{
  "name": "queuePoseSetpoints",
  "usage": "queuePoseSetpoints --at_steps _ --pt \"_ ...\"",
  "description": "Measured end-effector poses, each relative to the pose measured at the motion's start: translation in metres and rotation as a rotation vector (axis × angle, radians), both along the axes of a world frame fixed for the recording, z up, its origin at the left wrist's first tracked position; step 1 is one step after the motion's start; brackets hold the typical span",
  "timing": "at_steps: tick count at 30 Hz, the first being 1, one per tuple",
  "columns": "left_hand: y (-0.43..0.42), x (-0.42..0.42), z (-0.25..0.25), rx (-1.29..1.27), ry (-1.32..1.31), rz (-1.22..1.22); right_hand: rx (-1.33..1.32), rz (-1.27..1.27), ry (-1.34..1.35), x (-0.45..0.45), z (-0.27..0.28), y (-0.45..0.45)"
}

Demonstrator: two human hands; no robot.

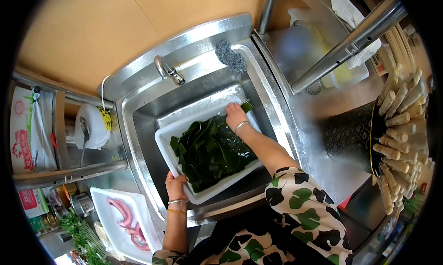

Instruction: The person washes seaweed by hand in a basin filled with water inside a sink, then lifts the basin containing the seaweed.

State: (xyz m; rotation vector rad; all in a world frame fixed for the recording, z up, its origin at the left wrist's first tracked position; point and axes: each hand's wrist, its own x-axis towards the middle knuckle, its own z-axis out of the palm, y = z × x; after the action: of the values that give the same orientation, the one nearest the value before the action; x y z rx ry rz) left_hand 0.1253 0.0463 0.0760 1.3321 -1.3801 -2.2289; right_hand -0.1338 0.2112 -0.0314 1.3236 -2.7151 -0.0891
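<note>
A white rectangular tub (162, 138) sits tilted in the steel sink (177, 100), full of dark green seaweed (207, 149) cut in strips, with some liquid among them. My left hand (176, 186) grips the tub's near left corner, fingers wrapped over the rim. At the far right end of the tub, my right hand (234, 115) is closed at the edge of the seaweed, a green piece showing just beyond it. What its fingers hold is hidden.
A faucet (170, 71) and a steel scourer (230, 56) are at the sink's back. A white tray (104, 195) with pink tentacles (122, 214) lies lower left. Right of the sink stand a dark patterned container (348, 135) of light sticks (397, 140) and a metal pole (346, 52).
</note>
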Motion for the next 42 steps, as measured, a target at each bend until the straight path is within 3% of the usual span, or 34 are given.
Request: queuePoseSetpoints --at_steps 5,10,12,14,16,17,20,21,33,40,42 --pt "-0.001 0.001 -0.002 0.018 0.017 0.004 0.018 -0.158 -0.351 0.036 -0.011 0.014" --pt "-0.003 0.000 -0.007 0.030 0.028 0.009 -0.170 -0.357 -0.326 0.051 -0.004 0.012" --pt "-0.003 0.005 -0.005 0.021 0.014 -0.002 0.030 -0.514 -0.563 0.049 0.016 0.008" --pt "0.001 0.001 -0.001 0.002 0.019 0.011 -0.072 -0.489 -0.557 0.056 0.009 0.011" --pt "0.000 0.003 -0.002 -0.005 0.011 0.008 -0.354 -0.607 -0.479 0.066 0.004 0.008" --pt "0.001 0.003 -0.002 0.016 0.022 0.010 -0.419 -0.743 -0.664 0.067 -0.002 0.005" --pt "0.006 -0.003 0.005 0.029 0.033 0.015 -0.563 -0.863 -0.712 0.070 0.000 -0.003" --pt "0.009 -0.003 0.008 0.024 0.028 0.025 -0.506 -0.837 -1.001 0.066 0.003 0.004" --pt "0.033 -0.026 0.047 -0.052 0.059 -0.042 -0.549 -0.807 -1.030 0.071 -0.001 0.002" --pt "0.049 -0.040 0.067 -0.079 0.070 -0.060 -0.556 -0.821 -1.084 0.071 0.026 0.005" --pt "0.055 -0.044 0.074 -0.072 0.074 -0.042 -0.624 -0.812 -1.034 0.071 0.002 0.003"
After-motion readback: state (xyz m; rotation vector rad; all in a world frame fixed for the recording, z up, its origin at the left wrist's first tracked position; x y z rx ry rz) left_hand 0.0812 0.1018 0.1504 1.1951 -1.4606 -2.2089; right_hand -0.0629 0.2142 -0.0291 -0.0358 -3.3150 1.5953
